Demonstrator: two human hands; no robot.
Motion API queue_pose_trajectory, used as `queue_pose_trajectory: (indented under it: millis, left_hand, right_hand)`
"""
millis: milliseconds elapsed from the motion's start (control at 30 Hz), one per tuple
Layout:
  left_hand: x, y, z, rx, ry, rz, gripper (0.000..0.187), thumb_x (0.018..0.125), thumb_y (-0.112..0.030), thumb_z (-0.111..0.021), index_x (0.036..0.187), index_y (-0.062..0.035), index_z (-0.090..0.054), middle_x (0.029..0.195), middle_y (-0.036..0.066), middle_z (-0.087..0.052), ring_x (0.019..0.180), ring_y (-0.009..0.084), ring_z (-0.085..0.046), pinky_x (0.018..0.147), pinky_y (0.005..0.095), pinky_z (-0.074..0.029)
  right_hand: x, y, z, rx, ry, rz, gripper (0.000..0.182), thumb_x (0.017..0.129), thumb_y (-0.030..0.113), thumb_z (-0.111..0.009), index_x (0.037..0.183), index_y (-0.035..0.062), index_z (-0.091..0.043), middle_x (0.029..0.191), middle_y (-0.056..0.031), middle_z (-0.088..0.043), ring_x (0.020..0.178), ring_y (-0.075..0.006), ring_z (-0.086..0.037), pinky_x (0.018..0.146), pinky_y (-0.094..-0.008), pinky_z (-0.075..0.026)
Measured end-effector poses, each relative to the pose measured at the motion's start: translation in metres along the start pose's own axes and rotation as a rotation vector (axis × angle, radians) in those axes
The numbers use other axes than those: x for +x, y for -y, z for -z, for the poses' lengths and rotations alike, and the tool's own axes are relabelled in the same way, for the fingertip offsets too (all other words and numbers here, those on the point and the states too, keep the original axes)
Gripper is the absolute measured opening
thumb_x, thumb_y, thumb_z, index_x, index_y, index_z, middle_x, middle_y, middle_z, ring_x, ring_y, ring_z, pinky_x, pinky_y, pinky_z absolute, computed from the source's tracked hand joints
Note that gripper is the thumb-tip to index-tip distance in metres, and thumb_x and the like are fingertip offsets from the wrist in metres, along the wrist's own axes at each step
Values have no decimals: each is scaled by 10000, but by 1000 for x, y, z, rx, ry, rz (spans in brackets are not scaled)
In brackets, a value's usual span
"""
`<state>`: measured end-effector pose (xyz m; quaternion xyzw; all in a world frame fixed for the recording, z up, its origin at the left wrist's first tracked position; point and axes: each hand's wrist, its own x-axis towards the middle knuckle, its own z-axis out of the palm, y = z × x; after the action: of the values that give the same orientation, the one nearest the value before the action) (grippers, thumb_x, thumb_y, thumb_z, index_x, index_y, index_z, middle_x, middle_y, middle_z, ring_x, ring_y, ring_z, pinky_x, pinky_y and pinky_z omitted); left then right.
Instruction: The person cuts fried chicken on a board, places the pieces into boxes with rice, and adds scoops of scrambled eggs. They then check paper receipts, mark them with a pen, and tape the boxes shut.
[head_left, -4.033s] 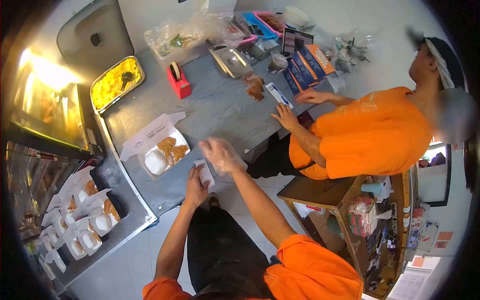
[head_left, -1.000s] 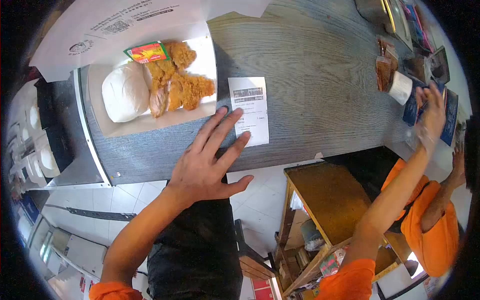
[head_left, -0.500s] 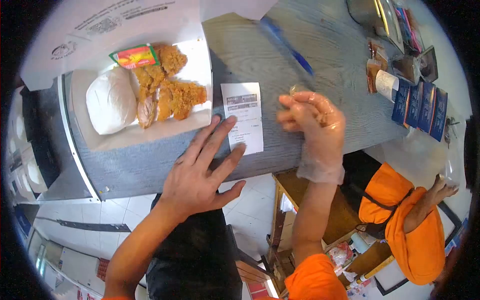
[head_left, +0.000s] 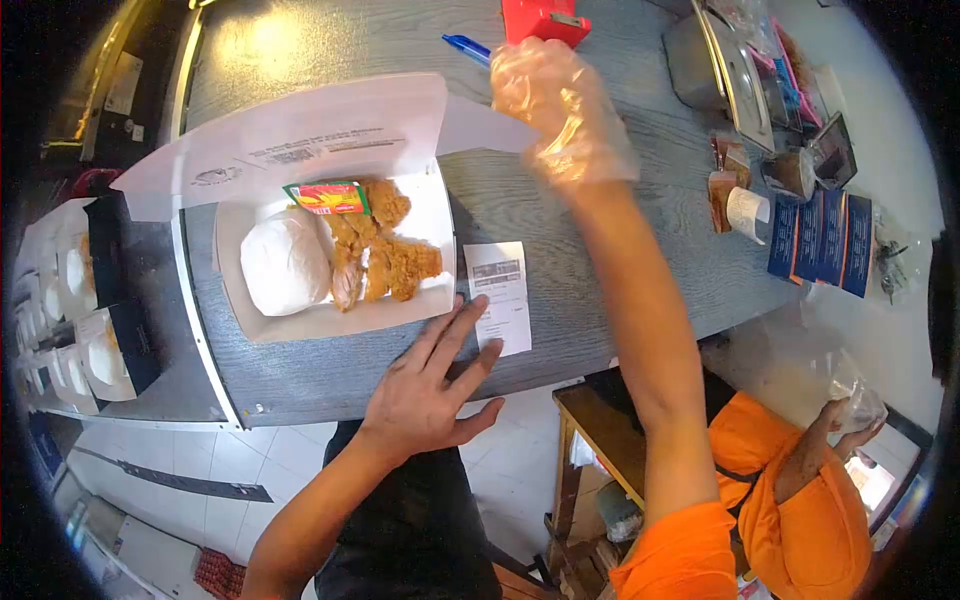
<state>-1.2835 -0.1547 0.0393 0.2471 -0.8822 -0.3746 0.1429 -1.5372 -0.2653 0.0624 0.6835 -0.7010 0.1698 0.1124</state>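
My left hand (head_left: 428, 385) lies bare with its fingers spread, the fingertips on the lower left part of a printed receipt (head_left: 499, 297). My right hand (head_left: 562, 112), in a clear plastic glove, reaches far up the table beside a blue pen (head_left: 467, 48) and just below a red tape dispenser or similar tool (head_left: 545, 20). Its fingers are bunched, and what they hold, if anything, is hidden. Left of the receipt stands an open white box (head_left: 352, 325) with a wrapped white bundle (head_left: 284, 264), fried chicken pieces (head_left: 405, 265) and a red and green sachet (head_left: 328, 198).
More open boxes (head_left: 104, 355) stand at the far left. At the right are a metal container (head_left: 695, 70), brown sachets (head_left: 721, 200), a white paper roll (head_left: 747, 214) and dark blue cartons (head_left: 822, 240). A co-worker in orange (head_left: 810, 500) handles a plastic bag at the lower right.
My right hand has moved up and away from beside the receipt to the pen and red tool. The view has shifted, bringing the red tool into sight. My left hand stays on the receipt.
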Motion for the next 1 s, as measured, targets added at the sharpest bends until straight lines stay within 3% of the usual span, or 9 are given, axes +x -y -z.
queue_pose_trajectory:
  millis: [100,133,200,267,333,367,433,533,1000]
  left_hand:
    - [-2,4,-1,-27,27,12,581,750,-317,-824,1257,-118,-623,1523,224,-435,1375,467,-448,1095,513,-451]
    - [-3,5,-1,-51,25,22,581,750,-317,-824,1257,-118,-623,1523,224,-435,1375,467,-448,1095,513,-451]
    - [-3,6,-2,-48,27,29,569,755,-311,-819,1258,-131,-623,1527,223,-431,1372,461,-456,1092,513,-454]
    - [-4,6,-3,-52,16,31,567,753,-311,-821,1256,-137,-624,1529,223,-430,1376,460,-451,1091,512,-456]
    - [-4,6,-4,-41,18,30,566,750,-311,-822,1253,-142,-624,1530,224,-428,1380,459,-447,1090,512,-457]
    - [-4,6,-4,-37,21,30,554,748,-306,-821,1242,-144,-630,1531,224,-427,1384,462,-440,1093,513,-452]
    - [-4,6,-4,-26,43,30,541,746,-301,-820,1230,-146,-636,1531,225,-427,1387,465,-433,1097,514,-448]
    - [-2,7,-5,-21,69,31,524,729,-280,-820,1207,-147,-651,1526,233,-431,1389,473,-424,1111,518,-429]
    - [0,3,-6,9,0,14,489,662,-222,-828,1126,-112,-716,1508,260,-453,1393,479,-417,1128,529,-389]
  right_hand:
    - [-15,-21,4,127,44,-173,303,855,197,-695,1143,103,-695,1085,-154,-686,1016,-286,-667,895,-398,-536]
    - [-26,-47,15,47,162,149,260,877,198,-688,1113,88,-684,1066,-145,-682,1015,-296,-663,886,-396,-537]
    - [-47,-73,35,113,489,253,160,931,187,-657,1024,58,-651,1027,-136,-674,1001,-304,-666,841,-393,-552]
    - [-76,-57,63,247,712,27,134,963,176,-633,966,42,-629,1007,-136,-670,987,-301,-673,806,-394,-567]
    - [-104,-24,86,1327,505,-952,59,943,81,-626,966,81,-572,996,-146,-649,938,-210,-654,747,-353,-610]
    - [-122,-8,85,1330,512,-962,59,943,81,-626,966,81,-572,996,-146,-649,938,-210,-654,747,-353,-610]
    - [-159,22,64,1766,15,-1010,216,796,-67,-771,877,62,-619,913,-159,-683,916,-225,-693,715,-350,-601]
    - [-194,40,39,1426,-58,-657,289,703,-129,-813,833,50,-627,889,-154,-700,903,-213,-699,768,-332,-587]
    - [-201,65,42,1070,-69,-418,297,691,-72,-813,795,119,-612,832,-58,-706,783,-191,-692,721,-308,-550]
